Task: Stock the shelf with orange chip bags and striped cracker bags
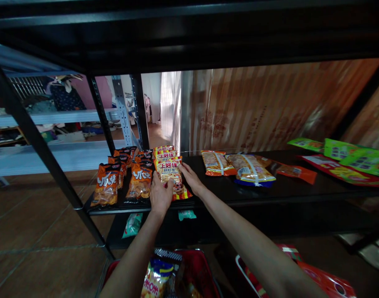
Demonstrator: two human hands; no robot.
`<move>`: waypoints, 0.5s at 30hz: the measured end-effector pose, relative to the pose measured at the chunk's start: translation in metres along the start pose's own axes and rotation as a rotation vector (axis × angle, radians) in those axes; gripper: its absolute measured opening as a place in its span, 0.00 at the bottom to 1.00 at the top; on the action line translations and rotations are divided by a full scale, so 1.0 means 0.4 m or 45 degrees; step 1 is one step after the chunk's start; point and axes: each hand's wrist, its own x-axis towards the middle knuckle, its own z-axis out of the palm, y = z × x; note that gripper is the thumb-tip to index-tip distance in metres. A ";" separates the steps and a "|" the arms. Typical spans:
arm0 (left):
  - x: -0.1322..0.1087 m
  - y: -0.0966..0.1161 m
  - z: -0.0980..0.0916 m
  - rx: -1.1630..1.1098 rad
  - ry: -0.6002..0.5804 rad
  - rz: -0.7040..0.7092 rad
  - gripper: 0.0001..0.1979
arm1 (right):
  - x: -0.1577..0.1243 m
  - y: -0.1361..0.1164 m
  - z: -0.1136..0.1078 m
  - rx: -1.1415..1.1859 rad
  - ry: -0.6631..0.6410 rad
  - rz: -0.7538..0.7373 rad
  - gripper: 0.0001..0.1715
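Note:
A yellow, white and red bag of prawn crackers (168, 170) stands at the front of a short row of like bags on the black shelf. My left hand (161, 195) grips its left side, thumb across the front. Along the upper right edge lies my right hand (191, 179), its fingers against the bag, which sits between both hands. Directly left, touching or nearly touching my left hand, is an orange and black snack bag (139, 182) in its own row. Another row of such orange and black bags (105, 186) stands at the shelf's left end.
Bags with white bands (217, 163) lie right of my hands, and green packets (341, 150) lie farther right. Black posts (37, 128) frame the shelf. Teal packets (132, 225) rest on the lower shelf. Below, a red basket (204, 269) holds snack bags.

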 end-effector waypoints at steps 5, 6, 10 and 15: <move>0.030 0.005 -0.007 -0.064 -0.075 -0.167 0.38 | 0.003 0.026 0.002 0.037 -0.085 -0.042 0.28; 0.035 0.006 -0.007 -0.063 -0.075 -0.165 0.39 | 0.004 0.031 0.001 0.023 -0.075 -0.041 0.28; 0.059 0.016 -0.003 -0.088 -0.086 -0.153 0.39 | -0.002 0.038 0.000 0.006 -0.087 -0.026 0.29; 0.107 0.011 0.016 -0.236 -0.122 -0.208 0.28 | -0.004 0.043 -0.001 0.043 -0.128 0.024 0.26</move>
